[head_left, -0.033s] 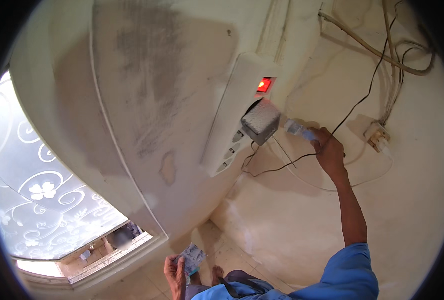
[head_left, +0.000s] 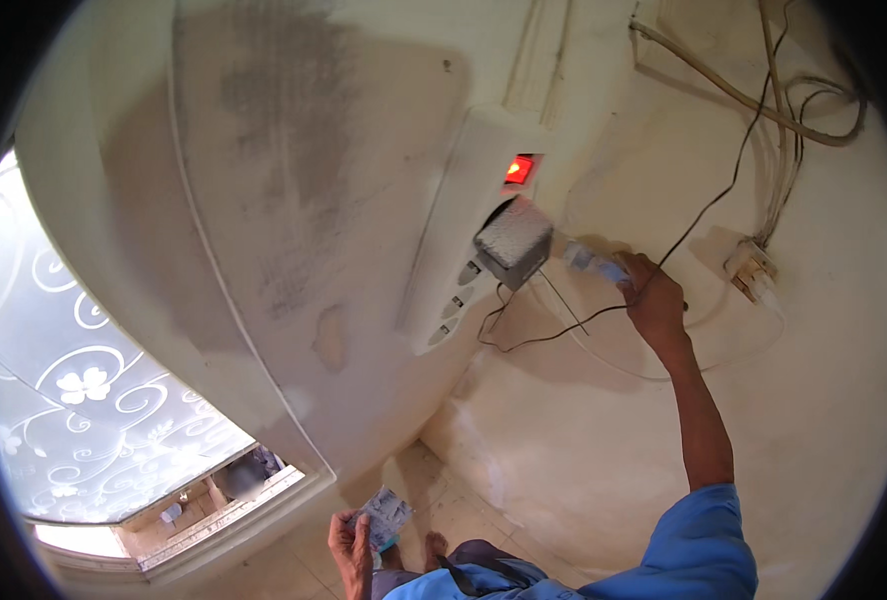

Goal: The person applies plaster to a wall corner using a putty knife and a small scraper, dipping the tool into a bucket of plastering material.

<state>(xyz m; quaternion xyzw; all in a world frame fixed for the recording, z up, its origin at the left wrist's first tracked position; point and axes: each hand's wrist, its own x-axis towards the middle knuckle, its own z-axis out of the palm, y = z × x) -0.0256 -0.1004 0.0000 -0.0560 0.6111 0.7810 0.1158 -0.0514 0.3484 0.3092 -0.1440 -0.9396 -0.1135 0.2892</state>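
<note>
My right hand reaches up along the wall, its fingers closed on a translucent, bluish plastic piece; its exact kind is unclear. The piece points at a dark, boxy plug adapter and appears just short of it. That adapter sits in a white power strip with a glowing red switch. A thin black cord passes by my right hand. Low in the view, my left hand pinches a flat, greyish printed packet between thumb and fingers.
Bare sockets of the strip lie below the adapter. On the right wall are a socket with a plug and looped cables. A frosted, flower-patterned window fills the left. Floor tiles show by my feet.
The view has shifted very slightly, so the strip and adapter sit a little further left. Both hands keep their hold and position.
</note>
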